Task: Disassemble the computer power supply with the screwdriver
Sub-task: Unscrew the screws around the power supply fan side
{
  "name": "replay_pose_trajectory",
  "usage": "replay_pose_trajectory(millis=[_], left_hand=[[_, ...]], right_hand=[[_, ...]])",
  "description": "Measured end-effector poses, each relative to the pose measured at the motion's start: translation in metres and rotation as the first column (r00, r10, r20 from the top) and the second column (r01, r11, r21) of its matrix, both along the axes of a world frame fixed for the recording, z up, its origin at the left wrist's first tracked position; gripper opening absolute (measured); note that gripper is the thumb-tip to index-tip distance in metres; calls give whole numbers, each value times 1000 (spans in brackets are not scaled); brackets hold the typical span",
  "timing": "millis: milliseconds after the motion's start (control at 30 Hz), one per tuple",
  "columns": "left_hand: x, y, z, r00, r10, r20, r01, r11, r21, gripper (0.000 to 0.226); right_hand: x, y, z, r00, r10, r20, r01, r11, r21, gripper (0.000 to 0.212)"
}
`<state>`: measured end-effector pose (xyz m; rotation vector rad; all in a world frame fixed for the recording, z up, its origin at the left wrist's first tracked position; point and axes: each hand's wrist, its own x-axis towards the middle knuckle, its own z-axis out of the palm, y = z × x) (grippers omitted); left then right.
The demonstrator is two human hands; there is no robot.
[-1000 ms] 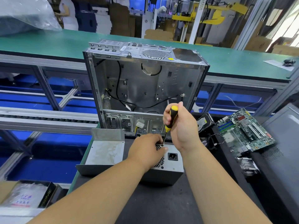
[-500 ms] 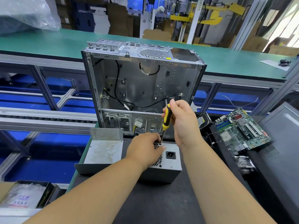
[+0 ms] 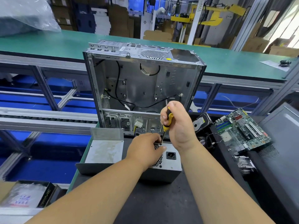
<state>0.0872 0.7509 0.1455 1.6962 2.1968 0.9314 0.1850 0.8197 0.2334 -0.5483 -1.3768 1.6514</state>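
A grey metal power supply (image 3: 172, 165) with a black socket and a round fan grille lies on the dark mat in front of me. My left hand (image 3: 145, 151) lies on top of it, fingers curled over the grille and pinching near the screwdriver tip. My right hand (image 3: 178, 125) grips a yellow and black screwdriver (image 3: 167, 122) upright, its shaft pointing down to the power supply's top face beside my left fingers. The tip is partly hidden by my left hand.
An empty computer case (image 3: 144, 88) stands open just behind the power supply. A bent metal cover (image 3: 103, 151) lies to the left. A hard drive (image 3: 200, 122), a motherboard (image 3: 242, 131) and a grey case panel (image 3: 283, 143) sit to the right.
My right hand has turned round the screwdriver handle, with the fingers shifting their grip. The left hand stays on the power supply.
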Motion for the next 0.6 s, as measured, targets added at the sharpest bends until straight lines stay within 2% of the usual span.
replay_pose_trajectory(millis=[67,300,400,500,600], left_hand=[[0,0,0,1000,-3,1,3,1000,2,19],[0,1,0,1000,-5,5,5,1000,2,19],[0,1,-1,1000,0,10,0,1000,4,18],[0,0,-2,1000,1,16,-1,1000,-4,18],[0,0,-1,1000,-5,11,5,1000,-7,18]], right_hand=[[2,-2,-1,995,-78,69,75,996,43,17],[5,-3,3,966,-235,113,231,972,45,17],[5,-3,2,971,-213,106,210,977,39,21],[1,-3,2,982,-170,81,173,985,-21,36],[-2,-3,-1,994,-104,-19,102,990,-93,47]])
